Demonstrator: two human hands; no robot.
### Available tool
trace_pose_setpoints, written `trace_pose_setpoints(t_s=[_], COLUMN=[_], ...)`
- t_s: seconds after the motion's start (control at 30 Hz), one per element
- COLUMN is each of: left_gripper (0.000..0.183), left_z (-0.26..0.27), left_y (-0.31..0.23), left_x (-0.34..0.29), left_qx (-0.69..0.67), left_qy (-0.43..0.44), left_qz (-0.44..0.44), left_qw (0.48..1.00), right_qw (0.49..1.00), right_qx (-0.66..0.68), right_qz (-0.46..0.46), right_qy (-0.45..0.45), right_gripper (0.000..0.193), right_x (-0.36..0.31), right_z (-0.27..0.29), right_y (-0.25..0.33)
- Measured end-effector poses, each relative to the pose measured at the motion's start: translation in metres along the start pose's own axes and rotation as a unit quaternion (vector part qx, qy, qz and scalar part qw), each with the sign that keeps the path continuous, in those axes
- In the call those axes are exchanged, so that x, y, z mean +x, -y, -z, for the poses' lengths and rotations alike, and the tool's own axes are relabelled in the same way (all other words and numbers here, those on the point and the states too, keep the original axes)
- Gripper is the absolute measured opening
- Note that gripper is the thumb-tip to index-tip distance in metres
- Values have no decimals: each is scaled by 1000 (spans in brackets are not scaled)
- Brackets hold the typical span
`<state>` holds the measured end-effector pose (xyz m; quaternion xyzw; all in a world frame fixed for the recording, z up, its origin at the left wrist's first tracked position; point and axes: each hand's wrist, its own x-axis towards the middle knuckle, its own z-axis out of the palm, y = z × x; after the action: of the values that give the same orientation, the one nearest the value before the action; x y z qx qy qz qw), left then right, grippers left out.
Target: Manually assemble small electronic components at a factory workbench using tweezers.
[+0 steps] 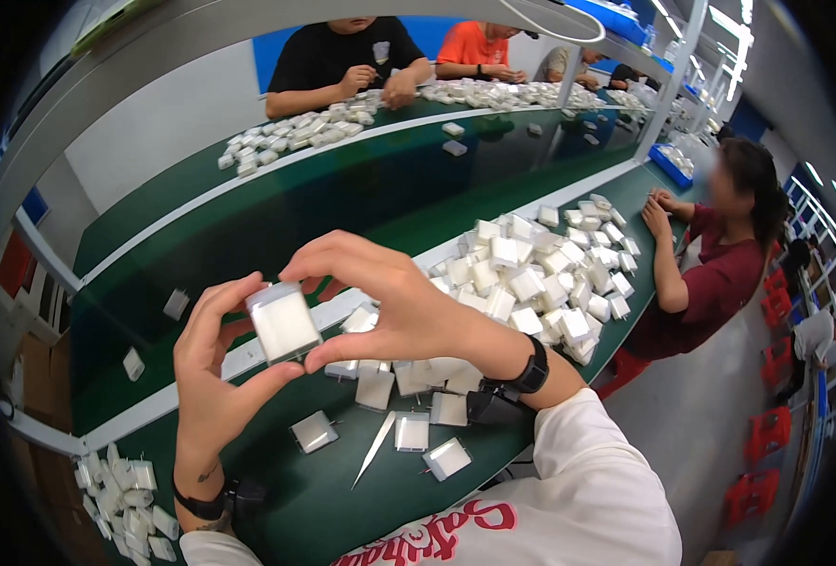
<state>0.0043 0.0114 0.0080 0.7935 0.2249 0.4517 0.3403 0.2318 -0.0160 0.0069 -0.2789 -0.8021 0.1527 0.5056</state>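
A white box is held up between the left hand and the right hand, above the counter. It is pinched by both, with thumbs at its lower edge and fingertips near its upper corners. Similar boxes are heaped in a pile beyond the right forearm; a white pointed stick is laid nearer the body.

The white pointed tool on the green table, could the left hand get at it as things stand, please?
Probably yes: the white pointed tool lies uncovered, though the left hand would likely first have to let go of the held white block.
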Motion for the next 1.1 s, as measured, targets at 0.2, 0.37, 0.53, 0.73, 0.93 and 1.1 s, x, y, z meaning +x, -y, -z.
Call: trace_pose_setpoints(t_s=[0.2,0.37,0.53,0.73,0.93,1.1], left_gripper=[69,67,54,55,54,55], left_z=[2,1,3,14,17,11], left_y=[7,9,7,6,9,7], left_x=[1,6,10,8,8,7], left_qx=[48,41,81,158,173,130], left_qy=[7,0,1,10,7,-2], left_qz=[-42,-87,-119,-168,-196,-159], left_qw=[998,995,990,973,965,979], right_qw=[999,999,1000,997,996,997], right_qx=[28,27,1,-47,-62,-57], right_qz=[18,43,13,63,62,47], right_qy=[-5,-4,1,24,17,9], right_gripper=[61,61,56,53,53,55], right_x=[0,3,4,8,7,5], right_z=[-4,1,1,-1,-6,-5], right_y=[-6,-10,-6,-2,-3,-4])
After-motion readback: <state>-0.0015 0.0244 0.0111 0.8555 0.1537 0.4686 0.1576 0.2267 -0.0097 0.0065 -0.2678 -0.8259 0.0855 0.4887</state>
